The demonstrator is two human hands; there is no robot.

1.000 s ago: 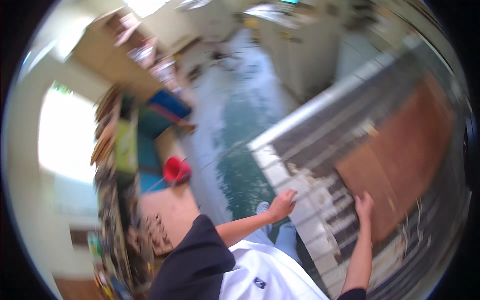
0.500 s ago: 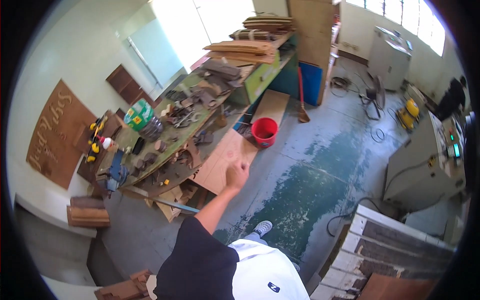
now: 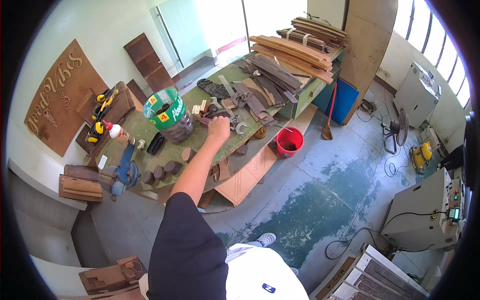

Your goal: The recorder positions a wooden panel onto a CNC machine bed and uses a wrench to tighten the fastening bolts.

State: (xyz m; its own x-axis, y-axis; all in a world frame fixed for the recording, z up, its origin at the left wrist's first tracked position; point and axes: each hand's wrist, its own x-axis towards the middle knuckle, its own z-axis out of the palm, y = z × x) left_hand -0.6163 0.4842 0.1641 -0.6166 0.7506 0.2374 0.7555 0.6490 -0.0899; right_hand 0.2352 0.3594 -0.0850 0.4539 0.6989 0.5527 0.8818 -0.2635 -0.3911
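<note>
My left hand (image 3: 218, 128) reaches out to a green-topped workbench (image 3: 150, 135), over small wood offcuts and a metal spanner (image 3: 239, 127). Its fingers are curled downward; whether they hold anything is hidden by the back of the hand. A large clear plastic jar with a green label (image 3: 167, 118) stands just left of the hand. Dark wooden strips (image 3: 265, 75) lie to its right on the bench. My right hand is out of the picture.
A red bucket (image 3: 289, 142) stands on the floor by the bench, with a broom (image 3: 329, 117) and a blue panel (image 3: 345, 100) beyond. Stacked planks (image 3: 295, 47), a blue vise (image 3: 125, 171), a glue bottle (image 3: 114, 131), a floor fan (image 3: 398, 129) and a grey machine cabinet (image 3: 420, 215) surround the area.
I have turned away from the slatted pallet where both hands rested. My left arm has stretched out to the workbench, and my right hand has left the view.
</note>
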